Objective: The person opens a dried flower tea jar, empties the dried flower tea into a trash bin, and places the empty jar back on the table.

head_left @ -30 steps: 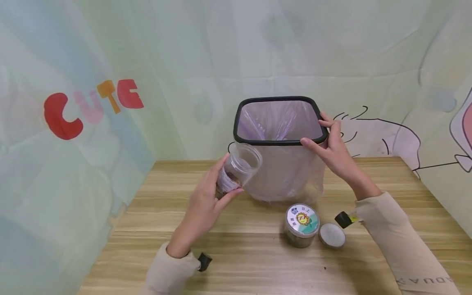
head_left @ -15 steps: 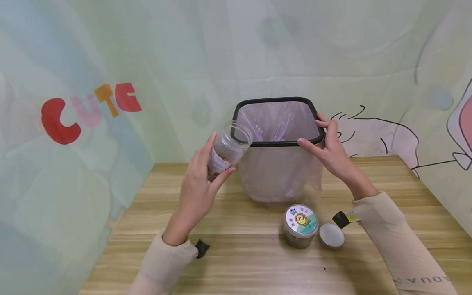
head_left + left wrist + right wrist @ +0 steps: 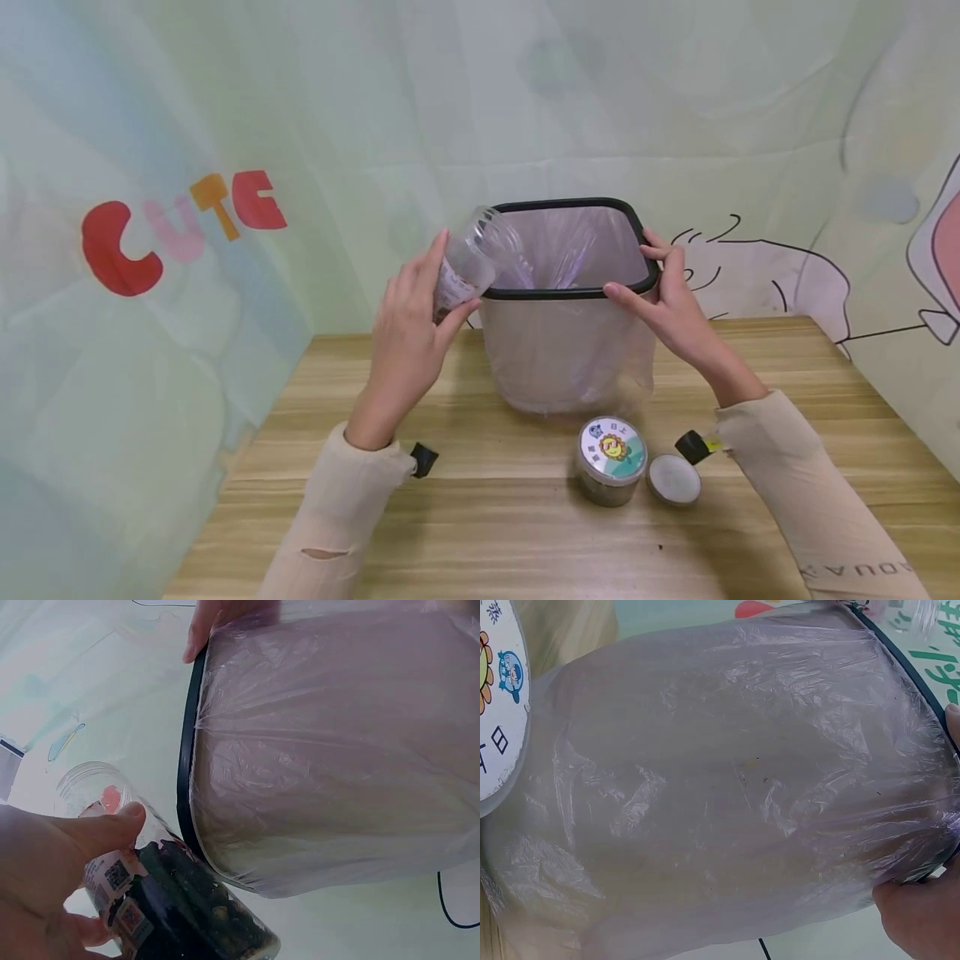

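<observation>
My left hand (image 3: 408, 333) grips a clear plastic jar (image 3: 471, 258) with a label and dark contents. The jar is tilted, with its open mouth over the left rim of a black-rimmed bin (image 3: 570, 287) lined with a thin purple bag. In the left wrist view the jar (image 3: 172, 892) lies beside the bin's rim (image 3: 184, 787), my thumb across it. My right hand (image 3: 667, 304) holds the bin's right corner, thumb on the front rim and fingers on the side. In the right wrist view the bagged bin wall (image 3: 735, 787) fills the picture.
On the wooden table (image 3: 487, 533) in front of the bin stand a lidded jar with a sunflower sticker (image 3: 612, 458) and a loose grey lid (image 3: 675, 481). Printed sheeting forms walls behind and on both sides.
My left hand has lifted the jar up and to the right, from beside the bin's wall to its rim, and tipped it further. My right hand has stayed on the bin.
</observation>
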Demonstrator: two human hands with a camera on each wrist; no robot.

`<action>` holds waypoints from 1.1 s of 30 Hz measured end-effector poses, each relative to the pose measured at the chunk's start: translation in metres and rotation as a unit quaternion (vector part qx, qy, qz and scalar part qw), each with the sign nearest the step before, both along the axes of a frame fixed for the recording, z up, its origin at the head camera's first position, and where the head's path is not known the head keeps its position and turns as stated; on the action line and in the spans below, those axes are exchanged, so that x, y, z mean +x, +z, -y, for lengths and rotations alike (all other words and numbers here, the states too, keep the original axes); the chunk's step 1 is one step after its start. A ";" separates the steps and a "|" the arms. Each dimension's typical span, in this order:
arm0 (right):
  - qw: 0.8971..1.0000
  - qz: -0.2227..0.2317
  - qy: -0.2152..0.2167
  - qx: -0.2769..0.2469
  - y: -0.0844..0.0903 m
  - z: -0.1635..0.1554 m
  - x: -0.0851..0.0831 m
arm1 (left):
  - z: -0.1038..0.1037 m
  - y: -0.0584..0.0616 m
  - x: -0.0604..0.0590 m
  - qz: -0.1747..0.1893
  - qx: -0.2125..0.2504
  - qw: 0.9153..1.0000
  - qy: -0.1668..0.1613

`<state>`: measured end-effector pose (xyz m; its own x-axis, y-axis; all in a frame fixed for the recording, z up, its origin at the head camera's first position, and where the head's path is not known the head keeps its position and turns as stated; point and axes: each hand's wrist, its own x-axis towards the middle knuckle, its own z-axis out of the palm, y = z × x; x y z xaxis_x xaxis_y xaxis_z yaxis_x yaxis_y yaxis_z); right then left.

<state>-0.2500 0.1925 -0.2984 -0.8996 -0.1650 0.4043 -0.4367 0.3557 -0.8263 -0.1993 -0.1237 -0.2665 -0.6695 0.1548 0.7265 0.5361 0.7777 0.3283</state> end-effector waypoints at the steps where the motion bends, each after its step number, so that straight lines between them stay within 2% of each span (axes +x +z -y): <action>1: 1.000 -0.001 0.000 0.000 0.000 0.000 0.000 | -0.001 0.001 -0.002 -0.001 -0.002 1.000 0.004; 15: 1.000 0.004 -0.004 0.005 0.000 0.000 0.001 | -0.011 0.018 -0.021 -0.024 -0.031 0.999 0.010; 33: 1.000 0.009 0.007 -0.008 -0.001 -0.001 0.000 | -0.018 0.024 -0.036 -0.028 -0.067 0.997 0.028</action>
<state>-0.2499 0.1931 -0.2989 -0.9048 -0.1709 0.3901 -0.4258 0.3365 -0.8399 -0.2352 -0.1060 -0.2422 -0.6385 0.2175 0.7382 0.5058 0.8416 0.1896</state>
